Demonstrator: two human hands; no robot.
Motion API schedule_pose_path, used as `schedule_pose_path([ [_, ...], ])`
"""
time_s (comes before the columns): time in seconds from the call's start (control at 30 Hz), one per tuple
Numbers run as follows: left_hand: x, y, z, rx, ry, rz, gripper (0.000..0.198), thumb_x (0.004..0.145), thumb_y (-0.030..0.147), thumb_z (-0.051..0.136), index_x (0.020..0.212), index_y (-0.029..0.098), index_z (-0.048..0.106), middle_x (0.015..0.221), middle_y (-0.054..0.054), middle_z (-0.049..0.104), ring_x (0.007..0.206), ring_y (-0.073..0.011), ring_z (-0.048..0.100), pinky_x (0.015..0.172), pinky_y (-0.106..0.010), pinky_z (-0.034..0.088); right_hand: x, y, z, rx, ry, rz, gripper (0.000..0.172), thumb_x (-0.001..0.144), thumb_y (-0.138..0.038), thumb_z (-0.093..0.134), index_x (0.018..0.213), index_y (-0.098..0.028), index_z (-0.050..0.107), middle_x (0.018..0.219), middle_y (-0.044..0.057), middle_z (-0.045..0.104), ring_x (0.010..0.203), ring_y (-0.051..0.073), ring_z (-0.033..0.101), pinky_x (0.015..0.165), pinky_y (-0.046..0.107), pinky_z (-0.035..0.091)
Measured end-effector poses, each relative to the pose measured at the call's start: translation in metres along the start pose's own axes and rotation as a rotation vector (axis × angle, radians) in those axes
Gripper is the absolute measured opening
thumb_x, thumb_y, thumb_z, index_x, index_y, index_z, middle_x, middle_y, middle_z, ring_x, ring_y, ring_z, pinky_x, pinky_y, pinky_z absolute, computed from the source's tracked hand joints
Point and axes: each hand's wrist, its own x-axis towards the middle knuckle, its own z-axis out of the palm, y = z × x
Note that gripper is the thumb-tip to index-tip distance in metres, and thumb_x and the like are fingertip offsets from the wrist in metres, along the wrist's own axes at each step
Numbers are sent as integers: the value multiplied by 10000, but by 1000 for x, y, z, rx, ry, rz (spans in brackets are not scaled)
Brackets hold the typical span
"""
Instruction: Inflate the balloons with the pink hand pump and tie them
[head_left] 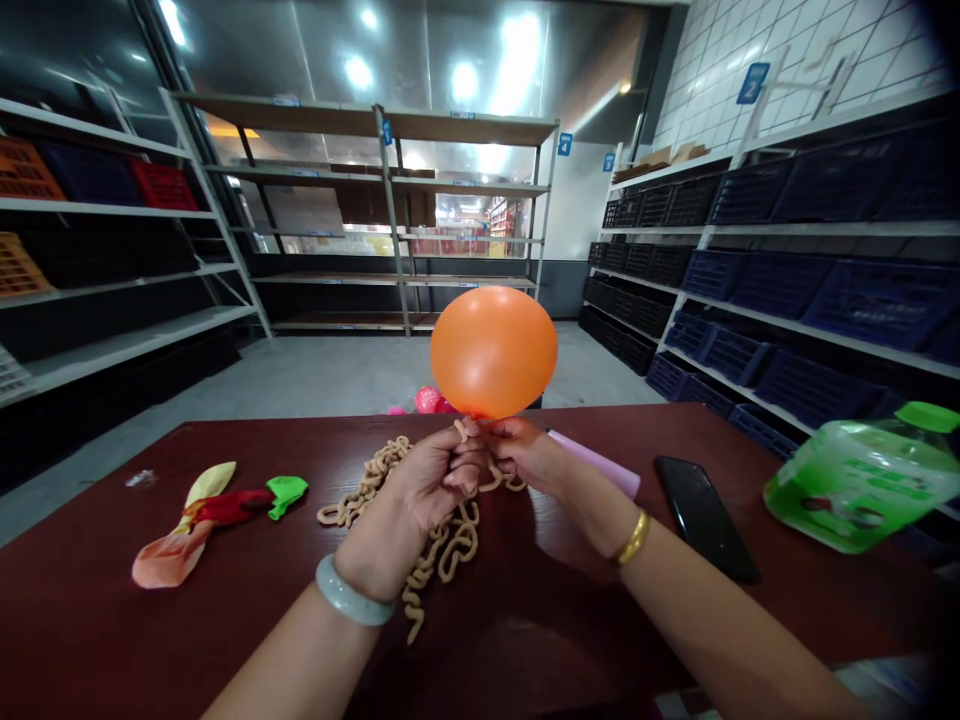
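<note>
An inflated orange balloon (493, 348) floats just above both my hands, over a dark red table (112, 620). My left hand (427, 480) is closed around the balloon's neck and a piece of tan cord. My right hand (517, 450) pinches the neck from the other side, fingers pressed together. Under my hands lies a heap of tan looped cord (442, 545). A pale green bangle sits on my left wrist, a gold one on my right.
Several limp balloons (210, 510) lie at the table's left. A black phone (705, 515) and a pink tube (596, 462) lie at the right, beside a green plastic bottle (855, 485). Pink balloons (431, 400) sit beyond the far edge. Shelving lines the room.
</note>
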Motion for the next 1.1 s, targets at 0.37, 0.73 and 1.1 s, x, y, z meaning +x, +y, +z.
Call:
schedule_pose_path([
  [0.37, 24, -20, -24, 382, 208, 388, 181, 693, 192, 702, 750, 152, 535, 554, 68, 392, 414, -40, 328, 382, -152, 237, -18, -10, -11, 126, 36, 43, 252, 777, -413, 689, 786, -175, 605, 686, -22, 551, 511, 69, 413, 445, 204, 295],
  [0.73, 34, -43, -40, 771, 321, 743, 172, 778, 332, 652, 804, 163, 654, 674, 12, 566, 588, -118, 492, 569, -223, 392, -32, -17, 17, -736, 227, -713, 91, 849, -163, 619, 784, -177, 680, 960, 72, 629, 938, 178, 592, 875, 325, 468],
  [1.1, 20, -49, -29, 1031, 378, 863, 165, 837, 295, 591, 733, 174, 631, 683, -7, 574, 652, -148, 501, 605, -227, 384, -37, -20, 13, -681, 304, -681, 70, 867, -186, 593, 873, -234, 644, 893, 24, 677, 857, 167, 629, 813, 300, 485],
])
